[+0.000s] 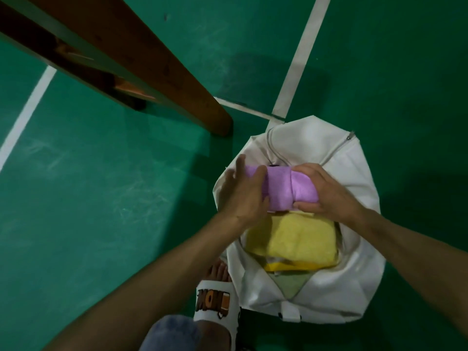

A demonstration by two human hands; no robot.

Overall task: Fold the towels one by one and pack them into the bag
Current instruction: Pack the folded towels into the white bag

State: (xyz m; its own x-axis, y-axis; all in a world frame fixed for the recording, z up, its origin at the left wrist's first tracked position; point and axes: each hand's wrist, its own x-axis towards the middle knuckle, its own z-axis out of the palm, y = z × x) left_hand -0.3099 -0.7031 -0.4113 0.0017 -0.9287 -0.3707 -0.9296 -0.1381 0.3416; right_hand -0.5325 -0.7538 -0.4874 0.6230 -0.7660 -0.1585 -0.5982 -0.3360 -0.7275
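The green court floor [101,198], smooth, scuffed and crossed by white lines, is where a dropped towel would land and be soiled. The long wooden bench [152,59], hard-edged and brown, lies well apart from the work and is judged no hazard. The white fabric bag [354,274] is set on the floor with its zip undone. Its walls are soft and slack, so the mouth may be pushed closed, or the bag tipped, if the bundle is pressed in off-centre. A folded yellow towel [291,239], thick and nappy, is laid inside over a pale green towel [291,285], and it may be rumpled by a careless push. The purple towel [286,188], plush and folded into a fat roll, is held just above the far part of the opening. Its right end is clasped by the right hand [326,193], fingers over and thumb under. Its left end is held by the left hand [243,191], with one digit curled on top and the others partly spread. The fold may spring open if either hold is loosened early.
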